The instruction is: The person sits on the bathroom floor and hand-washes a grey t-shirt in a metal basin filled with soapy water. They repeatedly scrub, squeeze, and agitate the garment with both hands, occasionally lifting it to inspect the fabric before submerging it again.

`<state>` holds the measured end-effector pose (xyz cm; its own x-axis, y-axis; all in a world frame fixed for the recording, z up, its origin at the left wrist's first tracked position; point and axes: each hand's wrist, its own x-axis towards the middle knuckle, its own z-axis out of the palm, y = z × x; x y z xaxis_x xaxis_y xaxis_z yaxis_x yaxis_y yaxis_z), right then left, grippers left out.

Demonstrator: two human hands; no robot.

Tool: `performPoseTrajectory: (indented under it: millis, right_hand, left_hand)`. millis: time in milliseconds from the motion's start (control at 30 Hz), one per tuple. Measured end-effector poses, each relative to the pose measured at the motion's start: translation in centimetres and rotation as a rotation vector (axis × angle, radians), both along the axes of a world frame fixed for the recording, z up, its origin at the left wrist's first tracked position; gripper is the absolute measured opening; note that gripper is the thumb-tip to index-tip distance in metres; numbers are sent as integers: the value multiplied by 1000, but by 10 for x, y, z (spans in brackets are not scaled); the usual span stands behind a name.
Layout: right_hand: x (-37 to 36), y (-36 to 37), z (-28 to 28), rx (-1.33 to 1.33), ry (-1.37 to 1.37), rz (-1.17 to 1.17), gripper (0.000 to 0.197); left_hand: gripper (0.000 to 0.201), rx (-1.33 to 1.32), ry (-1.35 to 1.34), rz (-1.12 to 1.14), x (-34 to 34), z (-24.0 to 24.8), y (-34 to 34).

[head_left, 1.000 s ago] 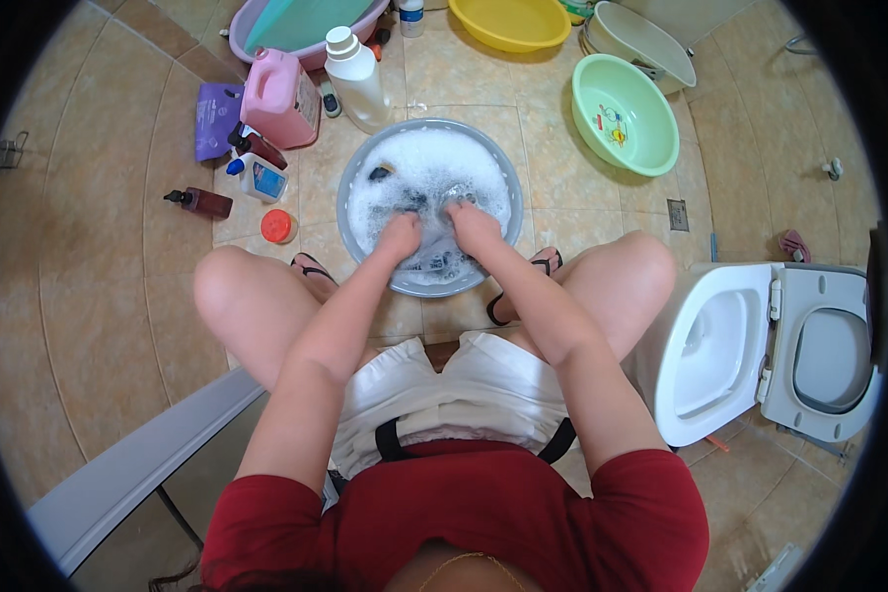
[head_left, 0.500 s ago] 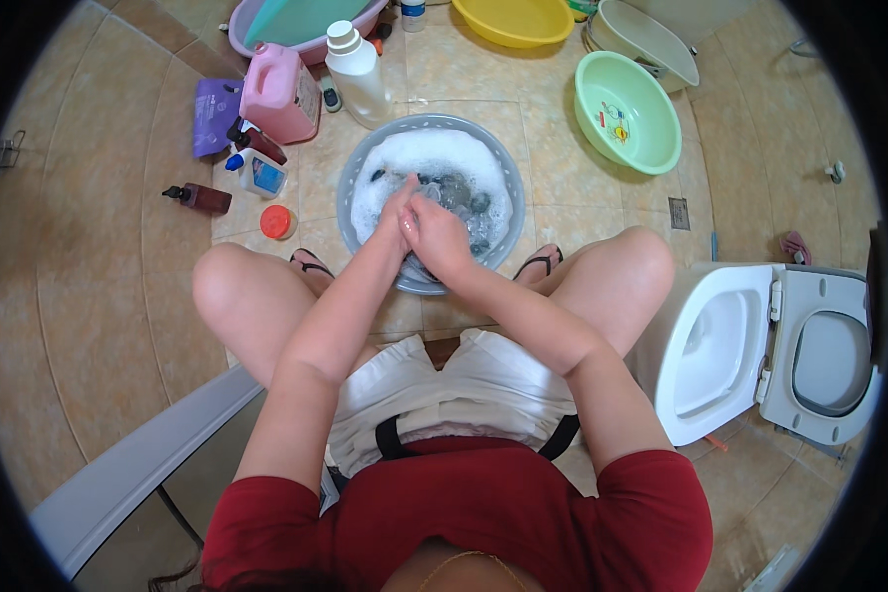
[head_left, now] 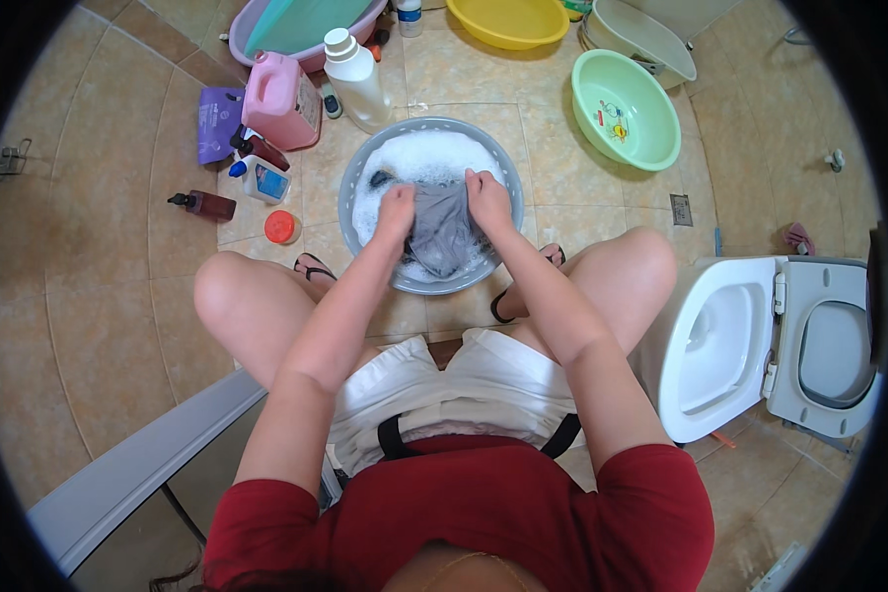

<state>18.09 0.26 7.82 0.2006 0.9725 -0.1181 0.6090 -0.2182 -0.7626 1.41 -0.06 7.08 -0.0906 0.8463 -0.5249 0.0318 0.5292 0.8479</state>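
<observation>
A wet grey cloth [head_left: 441,229] is stretched between my two hands over a grey plastic basin [head_left: 346,202] of sudsy water. At its upper left edge my left hand [head_left: 397,212] is closed on the fabric. My right hand [head_left: 487,197] grips the upper right edge in the same way. The cloth's lower part hangs down into the basin, and whether it is a garment I cannot make out. White foam [head_left: 426,155] covers the water beyond it. A small dark item [head_left: 381,179] pokes out of the foam near my left hand.
On the left stand a pink jug [head_left: 282,99], a white bottle [head_left: 355,79], pump bottles [head_left: 205,205] and a red-lidded jar [head_left: 282,227]. A green basin [head_left: 626,111] and a yellow basin [head_left: 508,22] lie beyond. The toilet [head_left: 712,347] is at right.
My hands were clasped together over the suds. Now they are apart, holding the grey cloth spread between them at the surface. My right foot has shifted inward slightly.
</observation>
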Motion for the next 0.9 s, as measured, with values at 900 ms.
performPoseTrajectory:
  millis: [900]
  right_hand:
    - [-65, -59, 63, 246, -51, 475, 23]
  left_hand:
    - [49, -394, -772, 101, -9, 9, -6]
